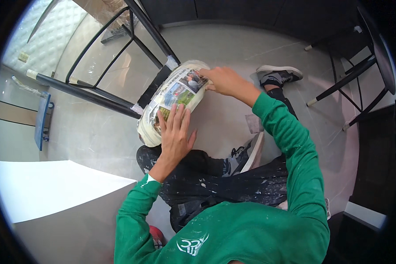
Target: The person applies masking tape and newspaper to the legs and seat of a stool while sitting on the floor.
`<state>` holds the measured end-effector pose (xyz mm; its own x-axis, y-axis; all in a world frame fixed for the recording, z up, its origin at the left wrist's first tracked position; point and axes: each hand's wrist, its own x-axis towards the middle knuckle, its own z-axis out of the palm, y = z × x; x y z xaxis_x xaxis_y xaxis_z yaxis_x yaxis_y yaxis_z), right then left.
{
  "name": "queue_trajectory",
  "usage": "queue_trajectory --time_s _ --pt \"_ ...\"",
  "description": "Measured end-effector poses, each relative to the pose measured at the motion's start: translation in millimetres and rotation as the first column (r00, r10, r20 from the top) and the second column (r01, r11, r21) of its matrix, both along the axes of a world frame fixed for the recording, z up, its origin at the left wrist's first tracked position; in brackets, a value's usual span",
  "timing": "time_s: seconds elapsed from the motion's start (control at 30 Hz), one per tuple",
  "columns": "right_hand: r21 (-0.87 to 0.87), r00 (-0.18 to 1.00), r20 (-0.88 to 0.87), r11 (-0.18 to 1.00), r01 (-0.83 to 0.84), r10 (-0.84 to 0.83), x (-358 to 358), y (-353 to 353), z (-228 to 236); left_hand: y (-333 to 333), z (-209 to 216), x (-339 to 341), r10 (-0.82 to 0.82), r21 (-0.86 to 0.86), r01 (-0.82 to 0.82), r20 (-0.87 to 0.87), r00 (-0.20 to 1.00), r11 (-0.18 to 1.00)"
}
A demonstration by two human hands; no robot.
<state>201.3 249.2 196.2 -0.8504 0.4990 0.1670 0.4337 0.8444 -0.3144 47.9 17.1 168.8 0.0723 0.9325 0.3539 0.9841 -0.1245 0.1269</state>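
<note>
A black metal stool [156,37] lies tipped over, its legs pointing left. Its seat is covered with printed newspaper [179,93], and pale masking tape [152,137] runs round the rim. My left hand [175,133] rests on the lower part of the paper, fingers stretched out and a little apart. At the seat's upper right edge, my right hand [222,80] pinches the paper's taped border between thumb and fingers. The seat's underside and the exact bit under my right fingertips are hidden.
Another black stool [365,79] stands at the right, pale caps on its feet. A scrap of paper [253,123] lies on the tiled floor [224,115] near my shoes. A blue wheeled board [44,121] leans at the left, and a white panel [61,187] is beside my left arm.
</note>
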Motion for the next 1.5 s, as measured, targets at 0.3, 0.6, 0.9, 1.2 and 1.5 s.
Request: queue_trajectory --time_s 0.3,0.6,0.9,1.2,1.5 --pt "-0.036 0.997 0.074 0.999 0.011 -0.008 -6.8 -0.2 13.9 82.9 14.0 10.3 -0.121 -0.016 0.121 -0.271 0.955 0.992" --pt "-0.364 0.995 0.092 0.931 -0.013 0.05 6.4 28.0 5.8 93.0 5.8 4.1 -0.181 0.023 0.192 -0.247 0.952 0.981" --pt "-0.091 0.99 0.083 0.988 0.122 -0.115 -5.6 6.2 5.7 94.6 13.6 5.4 -0.15 0.052 0.179 -0.353 0.923 0.982" --pt "0.068 0.982 -0.172 0.994 0.084 -0.071 3.7 1.4 -22.2 98.8 6.7 13.0 -0.117 0.053 0.149 -0.389 0.914 0.987" --pt "0.051 0.847 -0.519 0.985 0.163 -0.113 32.0 -51.0 -35.8 97.1 0.2 10.2 -0.064 0.096 0.106 -0.365 0.929 0.99"
